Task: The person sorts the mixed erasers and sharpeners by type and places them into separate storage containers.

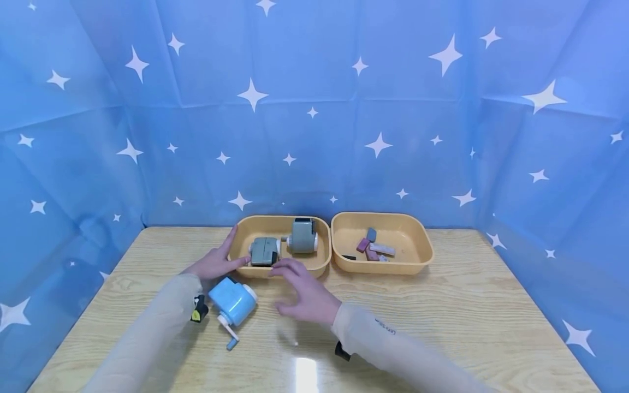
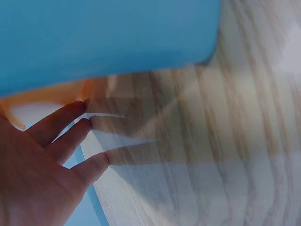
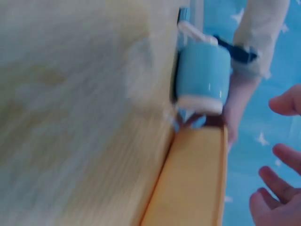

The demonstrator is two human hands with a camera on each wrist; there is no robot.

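A blue hand-crank pencil sharpener point(image 1: 233, 301) lies on the table in front of the left tan bin point(image 1: 321, 267), its crank toward the near edge. Inside that bin are two grey crank sharpeners, one at left point(image 1: 263, 251) and one at right point(image 1: 303, 236). My left hand point(image 1: 218, 262) is spread at the bin's left end, thumb near the front rim. In the left wrist view the sharpener's blue body hides part of the scene. Nothing is in my right hand point(image 1: 309, 297), whose loosely bent fingers reach toward the bin's front rim; contact there is unclear.
A second tan bin point(image 1: 417, 262) stands just right of the first. It holds several small eraser-like blocks point(image 1: 382, 249), purple, white and blue-grey. A blue star-patterned curtain point(image 1: 314, 125) rises behind the wooden table point(image 1: 442, 327) and at both sides.
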